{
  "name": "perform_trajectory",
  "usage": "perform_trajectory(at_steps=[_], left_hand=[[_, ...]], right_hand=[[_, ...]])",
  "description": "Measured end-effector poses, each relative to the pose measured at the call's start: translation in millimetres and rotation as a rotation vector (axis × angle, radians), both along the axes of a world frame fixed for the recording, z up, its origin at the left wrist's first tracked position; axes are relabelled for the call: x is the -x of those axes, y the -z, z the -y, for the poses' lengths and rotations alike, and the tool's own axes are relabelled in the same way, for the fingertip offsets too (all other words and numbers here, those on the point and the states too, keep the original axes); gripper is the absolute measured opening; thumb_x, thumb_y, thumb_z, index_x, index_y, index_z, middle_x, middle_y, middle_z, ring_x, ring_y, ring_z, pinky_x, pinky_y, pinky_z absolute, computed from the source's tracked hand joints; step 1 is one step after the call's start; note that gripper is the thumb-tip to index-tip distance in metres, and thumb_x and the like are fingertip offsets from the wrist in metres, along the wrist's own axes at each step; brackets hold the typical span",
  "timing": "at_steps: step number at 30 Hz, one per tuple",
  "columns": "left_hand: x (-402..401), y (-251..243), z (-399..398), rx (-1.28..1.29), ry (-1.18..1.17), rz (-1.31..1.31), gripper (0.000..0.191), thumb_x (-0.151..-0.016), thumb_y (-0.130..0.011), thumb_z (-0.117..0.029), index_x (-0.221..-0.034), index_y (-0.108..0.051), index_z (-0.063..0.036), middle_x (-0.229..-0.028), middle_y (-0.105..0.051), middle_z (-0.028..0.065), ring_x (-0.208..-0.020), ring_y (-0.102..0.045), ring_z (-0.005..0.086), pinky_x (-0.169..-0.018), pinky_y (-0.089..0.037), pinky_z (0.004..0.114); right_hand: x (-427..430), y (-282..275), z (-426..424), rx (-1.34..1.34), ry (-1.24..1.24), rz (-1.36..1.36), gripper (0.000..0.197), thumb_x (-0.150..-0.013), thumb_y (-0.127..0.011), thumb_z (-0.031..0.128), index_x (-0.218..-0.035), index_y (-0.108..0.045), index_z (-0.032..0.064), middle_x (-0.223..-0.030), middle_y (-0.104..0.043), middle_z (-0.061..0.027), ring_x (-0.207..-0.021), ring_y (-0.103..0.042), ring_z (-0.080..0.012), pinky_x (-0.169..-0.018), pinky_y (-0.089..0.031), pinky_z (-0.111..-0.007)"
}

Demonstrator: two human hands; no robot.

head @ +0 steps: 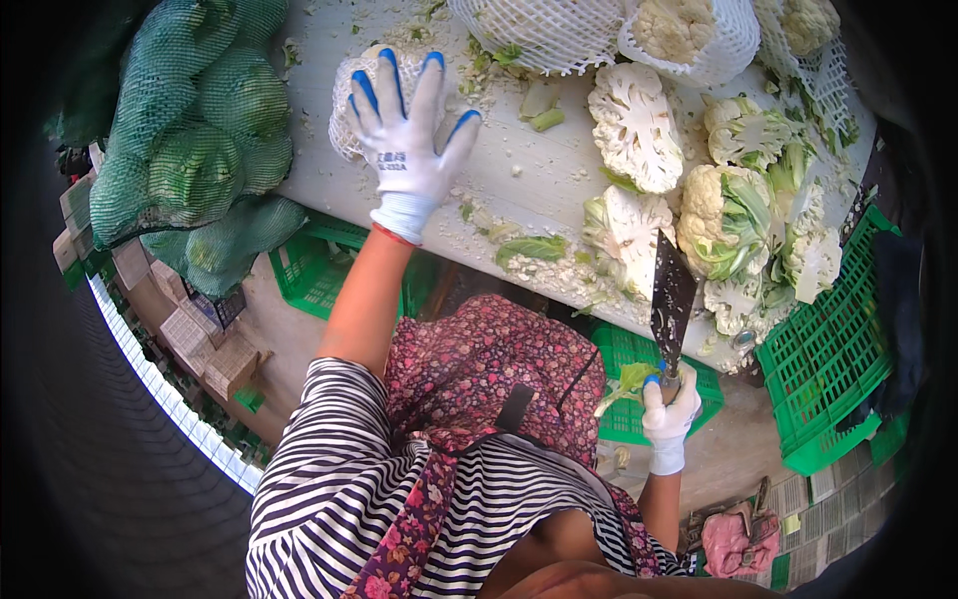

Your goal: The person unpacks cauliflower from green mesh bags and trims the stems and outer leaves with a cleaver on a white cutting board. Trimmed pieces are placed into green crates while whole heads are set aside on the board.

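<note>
My left hand [410, 131], in a white glove with blue fingertips, lies spread with its palm down on a white foam net [346, 112] that wraps something pale, probably a cauliflower. My right hand [671, 410], gloved the same way, grips the handle of a broad-bladed knife [673, 299], whose tip points up over the table edge. A leafy green scrap [632, 378] hangs beside that hand. Beyond the blade are cut cauliflower pieces [636, 127] with pale faces up and a cauliflower head [722, 217] with green leaves.
Crumbs and leaf scraps [531, 249] litter the white table [516, 202]. Cauliflowers in foam nets [546, 30] stand at the far side. Green mesh sacks of vegetables [194, 150] lean at the left. Green plastic crates [831, 359] stand at the right and below the table edge.
</note>
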State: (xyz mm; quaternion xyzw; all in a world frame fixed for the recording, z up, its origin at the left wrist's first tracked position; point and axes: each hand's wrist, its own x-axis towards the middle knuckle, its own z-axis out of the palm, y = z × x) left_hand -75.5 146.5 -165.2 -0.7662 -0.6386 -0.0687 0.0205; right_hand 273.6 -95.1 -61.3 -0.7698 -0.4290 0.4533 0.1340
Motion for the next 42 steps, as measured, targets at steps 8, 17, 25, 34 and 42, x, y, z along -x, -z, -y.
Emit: perform_trajectory(at_steps=[8,17,25,34,42], left_hand=[[102,-1,-33,0.559,-0.400,0.499,0.116,-0.061,-0.086,-0.056,-0.153,-0.031,-0.0121,-0.145,-0.036,0.0246,-0.132,-0.044,0.0372,-0.108,-0.042,0.045],[119,-5,24,0.484,-0.842,1.432,0.070,-0.097,-0.064,-0.027,-0.154,-0.026,-0.0157,-0.145,-0.040,0.0099,-0.126,-0.051,0.0241,-0.100,-0.049,0.040],[111,12,-1,0.700,-0.615,1.404,0.065,-0.095,-0.065,-0.018,-0.150,-0.032,-0.0140,-0.133,-0.052,0.0101,-0.100,-0.066,0.0194,-0.081,-0.056,0.034],[133,23,-1,0.263,0.040,0.207,0.077,-0.081,-0.078,-0.035,-0.147,-0.044,-0.0159,-0.115,-0.062,0.0165,-0.102,-0.060,0.0274,-0.093,-0.048,0.039],[119,86,-16,0.793,-0.755,1.263,0.068,-0.092,-0.058,-0.059,-0.133,-0.054,-0.0043,-0.113,-0.065,0.0099,-0.088,-0.065,0.0155,-0.073,-0.060,0.034]], right_hand=[[115,81,-79,-0.048,0.020,-0.271,0.036,-0.081,-0.074,0.023,-0.106,-0.059,0.0006,-0.086,-0.067,-0.0213,-0.077,-0.067,-0.0373,-0.070,-0.052,-0.044],[174,121,-155,0.000,-0.195,-0.252,0.040,-0.087,-0.068,0.032,-0.108,-0.058,0.0001,-0.092,-0.065,-0.0262,-0.087,-0.063,-0.0451,-0.078,-0.050,-0.050],[219,135,-208,-0.346,-0.069,-0.327,0.047,-0.085,-0.071,0.028,-0.120,-0.056,0.0000,-0.107,-0.068,-0.0231,-0.098,-0.065,-0.0373,-0.089,-0.049,-0.044],[198,154,-273,-0.290,-0.398,-0.188,0.047,-0.086,-0.066,0.043,-0.110,-0.059,0.0028,-0.091,-0.069,-0.0217,-0.087,-0.068,-0.0395,-0.081,-0.052,-0.043],[194,152,-291,-0.364,-0.196,-0.285,0.048,-0.085,-0.065,0.044,-0.111,-0.060,0.0029,-0.093,-0.069,-0.0224,-0.088,-0.067,-0.0374,-0.083,-0.050,-0.041]])
